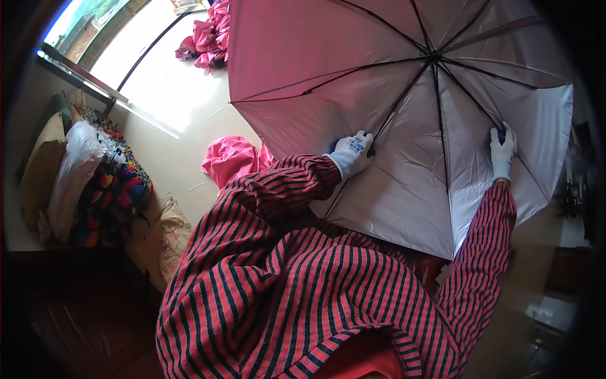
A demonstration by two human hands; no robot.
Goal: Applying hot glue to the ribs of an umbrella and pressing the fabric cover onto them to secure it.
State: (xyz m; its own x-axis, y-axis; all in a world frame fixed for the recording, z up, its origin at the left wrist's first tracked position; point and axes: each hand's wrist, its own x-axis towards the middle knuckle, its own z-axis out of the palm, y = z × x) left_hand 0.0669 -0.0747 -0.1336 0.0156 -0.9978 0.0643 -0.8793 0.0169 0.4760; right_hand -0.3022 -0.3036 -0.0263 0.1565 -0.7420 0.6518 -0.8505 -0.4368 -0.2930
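An opened umbrella (pixel 410 183) fills the upper right, its silvery-pink inner side and thin black ribs facing me. The ribs meet at a dark hub (pixel 433 58) near the top. My left hand (pixel 355 153), in a white glove with blue print, is closed at a rib on the near left part of the canopy. Farther right, my right hand (pixel 503 151), gloved the same way, has its fingers closed around another rib near the canopy's right side. Part of each hand's grip is hidden by the fingers and the glove.
Left of the umbrella, a crumpled pink cloth bundle (pixel 232 161) lies on the pale floor (pixel 202 117). More bunched pink fabric (pixel 211 38) sits farther back. A multicoloured heap (pixel 117 189) with a whitish plastic bag (pixel 82 155) stands by the left wall, near a bright doorway.
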